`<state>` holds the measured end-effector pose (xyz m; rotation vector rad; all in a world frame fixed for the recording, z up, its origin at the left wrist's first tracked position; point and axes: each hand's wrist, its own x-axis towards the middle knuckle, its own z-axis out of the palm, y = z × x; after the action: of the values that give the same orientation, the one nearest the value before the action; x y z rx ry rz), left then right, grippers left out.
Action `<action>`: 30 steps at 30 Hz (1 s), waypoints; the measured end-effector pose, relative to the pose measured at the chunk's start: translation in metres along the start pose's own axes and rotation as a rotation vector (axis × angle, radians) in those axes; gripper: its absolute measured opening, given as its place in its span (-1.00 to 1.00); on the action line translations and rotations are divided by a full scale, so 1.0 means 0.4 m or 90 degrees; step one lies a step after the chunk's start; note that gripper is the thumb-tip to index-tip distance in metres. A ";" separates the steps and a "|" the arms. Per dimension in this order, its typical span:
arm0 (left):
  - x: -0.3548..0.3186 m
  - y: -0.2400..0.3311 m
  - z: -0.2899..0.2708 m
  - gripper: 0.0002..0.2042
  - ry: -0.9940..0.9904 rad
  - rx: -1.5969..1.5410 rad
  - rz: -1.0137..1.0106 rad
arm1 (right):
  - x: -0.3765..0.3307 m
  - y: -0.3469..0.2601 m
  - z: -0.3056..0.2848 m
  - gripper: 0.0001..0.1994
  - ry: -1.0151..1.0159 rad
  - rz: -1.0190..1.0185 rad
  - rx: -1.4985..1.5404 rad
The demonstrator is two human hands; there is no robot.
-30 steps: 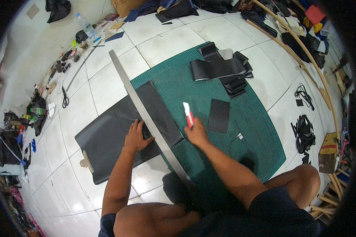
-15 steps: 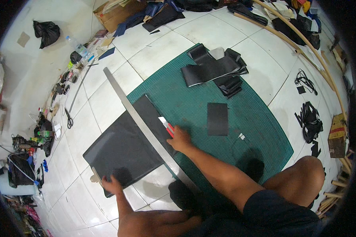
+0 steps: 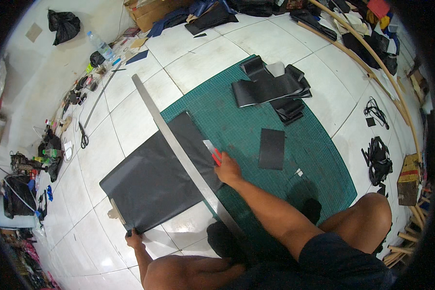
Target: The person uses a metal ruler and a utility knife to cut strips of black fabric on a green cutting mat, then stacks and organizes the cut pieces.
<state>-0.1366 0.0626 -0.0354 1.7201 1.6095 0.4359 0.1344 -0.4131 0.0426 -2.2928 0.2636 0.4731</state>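
Left hand point(image 3: 135, 238): grip pinching near corner of black sheet point(image 3: 145, 176)
Right hand point(image 3: 228, 170): grip clenched round red-handled cutter knife point(image 3: 216, 155)
Black sheet: beneath metal ruler point(image 3: 180, 155), partly on green mat point(image 3: 319, 150), partly over tiled floor point(image 3: 84, 198)

Glossy white square floor tiles point(image 3: 193, 63) with dark joints meet a scuffed white wall point(image 3: 34, 72) at left.

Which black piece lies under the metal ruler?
The large sheet: the ruler crosses it, while the small rectangle and folded strips lie apart from the ruler.
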 end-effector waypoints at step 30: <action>-0.425 0.686 0.505 -0.34 -0.506 0.285 0.835 | -0.304 0.081 -0.008 -0.63 -0.120 -0.058 -0.058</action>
<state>0.1698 -0.1429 0.0586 2.6445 -0.1436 -0.0858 0.0141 -0.4322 0.0738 -2.3181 0.0459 0.6608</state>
